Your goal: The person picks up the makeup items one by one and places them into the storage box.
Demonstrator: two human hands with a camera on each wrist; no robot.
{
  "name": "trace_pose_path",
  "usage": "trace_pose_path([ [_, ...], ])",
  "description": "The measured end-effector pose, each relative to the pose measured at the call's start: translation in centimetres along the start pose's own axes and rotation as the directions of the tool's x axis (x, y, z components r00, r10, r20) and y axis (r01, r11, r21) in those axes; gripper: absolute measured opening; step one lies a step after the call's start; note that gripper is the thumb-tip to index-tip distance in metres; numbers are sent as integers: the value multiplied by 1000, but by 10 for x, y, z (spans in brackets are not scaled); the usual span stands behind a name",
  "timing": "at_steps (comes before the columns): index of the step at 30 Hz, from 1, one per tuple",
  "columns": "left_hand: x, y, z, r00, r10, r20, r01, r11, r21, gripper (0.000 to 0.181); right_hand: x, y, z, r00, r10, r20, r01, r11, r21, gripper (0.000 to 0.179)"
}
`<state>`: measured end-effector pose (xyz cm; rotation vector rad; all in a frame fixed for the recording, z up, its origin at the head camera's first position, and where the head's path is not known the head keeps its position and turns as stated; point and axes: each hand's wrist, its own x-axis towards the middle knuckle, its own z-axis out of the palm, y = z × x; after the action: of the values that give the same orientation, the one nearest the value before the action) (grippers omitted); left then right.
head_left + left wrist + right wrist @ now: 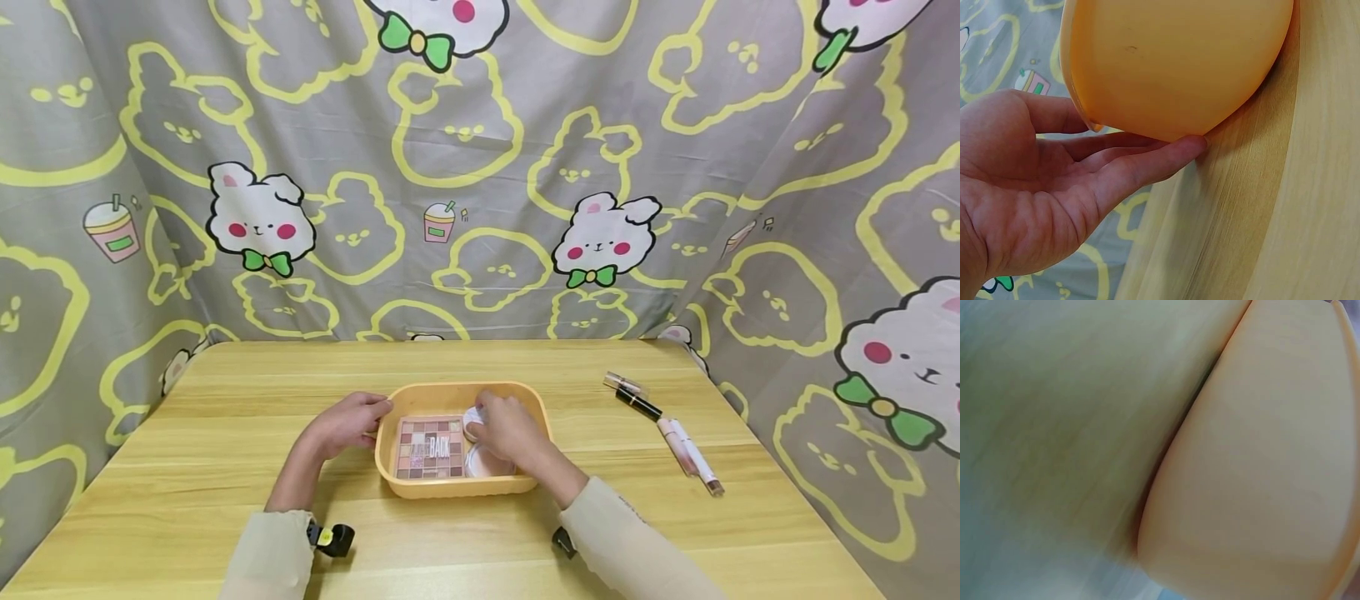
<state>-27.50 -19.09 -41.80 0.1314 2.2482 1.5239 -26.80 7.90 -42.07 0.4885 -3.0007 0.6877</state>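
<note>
An orange plastic basket (420, 489) sits at the middle of the table. My left hand (348, 427) grips its left end, thumb by the rim and fingers against the outer wall, as the left wrist view shows close up with the same hand (1079, 169) and basket (1191, 69). Inside, a square eyeshadow palette (430, 450) lies at the left. My right hand (510, 429) reaches over the right side and pinches a small round white compact (472, 423), partly hidden by the fingers. Under that hand lies a larger round compact (483, 462). The right wrist view shows only the basket's outer wall (1254, 462).
On the right of the wooden table (615, 517) lie a clear-capped tube (622, 382), a black tube (638, 403) and two slim pale tubes, one pinkish (677, 446), one white (696, 457). A patterned grey curtain (480, 283) hangs behind and at both sides.
</note>
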Motion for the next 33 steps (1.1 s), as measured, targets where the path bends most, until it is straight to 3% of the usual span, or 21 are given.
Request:
trace_pose_path([
  [16, 1, 0, -1, 1000, 1, -6, -1, 1000, -12, 53, 1, 0, -6, 998, -33, -52, 35, 999, 30, 33],
  [26, 0, -1, -2, 1000, 12, 3, -11, 1000, -17, 52, -1, 2, -12, 983, -47, -179, 63, 995, 84, 27],
  [33, 1, -1, -2, 1000, 18, 12, -18, 1000, -21, 51, -2, 5, -19, 980, 3, -200, 23, 991, 129, 23],
])
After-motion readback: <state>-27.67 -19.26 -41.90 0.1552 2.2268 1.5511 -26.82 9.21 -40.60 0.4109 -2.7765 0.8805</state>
